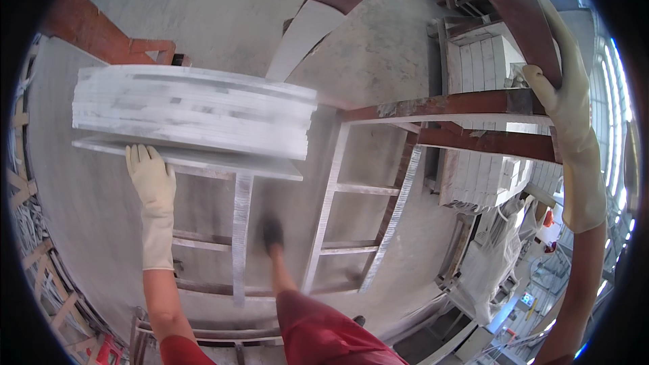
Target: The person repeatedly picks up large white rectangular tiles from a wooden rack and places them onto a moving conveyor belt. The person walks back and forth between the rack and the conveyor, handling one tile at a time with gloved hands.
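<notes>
A stack of white slabs (193, 108) stands on edge at left centre, with one thin slab (270, 167) tilted a little apart along its near side. My left hand (150, 172), in a cream rubber glove, has its fingers hooked over that slab's upper edge; the thumb is hidden. At the upper right, my gloved right hand (564, 88) wraps round a red-brown metal beam (517, 13), its thumb on the near side. A second beam (453, 106) runs left from beside that hand, part of the same red-brown framework.
A pale ladder-like metal rack (324, 209) stands at the centre, with similar bars (241, 243) below the slabs. More stacked white slabs (483, 61) stand at right, near plastic-wrapped goods (490, 263). Wooden crating (40, 257) lines the left. My foot (272, 232) is on the grey floor between racks.
</notes>
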Demonstrator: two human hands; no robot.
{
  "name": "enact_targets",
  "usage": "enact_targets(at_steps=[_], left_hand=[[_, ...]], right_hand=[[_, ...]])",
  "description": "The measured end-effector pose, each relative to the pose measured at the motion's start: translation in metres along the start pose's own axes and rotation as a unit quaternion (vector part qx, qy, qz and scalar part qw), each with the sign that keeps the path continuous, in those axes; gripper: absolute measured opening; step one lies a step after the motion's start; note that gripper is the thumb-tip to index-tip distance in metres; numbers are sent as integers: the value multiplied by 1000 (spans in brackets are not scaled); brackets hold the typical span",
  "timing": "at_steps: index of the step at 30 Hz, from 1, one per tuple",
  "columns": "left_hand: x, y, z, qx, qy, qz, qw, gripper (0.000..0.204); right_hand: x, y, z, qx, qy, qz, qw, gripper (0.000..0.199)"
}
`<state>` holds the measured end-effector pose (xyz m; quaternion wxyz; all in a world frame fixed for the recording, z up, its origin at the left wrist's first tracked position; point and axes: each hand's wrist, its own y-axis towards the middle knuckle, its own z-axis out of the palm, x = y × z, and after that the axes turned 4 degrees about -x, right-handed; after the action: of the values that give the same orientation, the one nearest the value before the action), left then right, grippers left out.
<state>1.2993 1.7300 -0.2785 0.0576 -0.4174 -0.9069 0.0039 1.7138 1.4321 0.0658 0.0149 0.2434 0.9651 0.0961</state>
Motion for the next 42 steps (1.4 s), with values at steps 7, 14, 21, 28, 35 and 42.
enact_targets(at_steps=[7, 14, 21, 28, 35, 42], left_hand=[[-9, 1, -7, -39, 8, 0, 999, 46], [-7, 29, -12, 122, -8, 55, 991, 19], [2, 40, -3, 262, 67, 172, 947, 20], [26, 59, -8, 299, -32, 210, 930, 34], [36, 62, 4, 328, -34, 216, 919, 46], [41, 66, 12, 312, -53, 198, 928, 42]], right_hand=[[15, 12, 2, -16, -8, -57, 998, 69], [30, 17, -11, -1, -81, -146, 986, 87], [14, 14, -8, -33, -43, -215, 975, 85], [-1, 22, 4, -40, 30, -220, 974, 84], [1, 12, -3, -11, -38, -172, 984, 82], [1, 1, -3, 25, -5, 13, 1000, 68]])
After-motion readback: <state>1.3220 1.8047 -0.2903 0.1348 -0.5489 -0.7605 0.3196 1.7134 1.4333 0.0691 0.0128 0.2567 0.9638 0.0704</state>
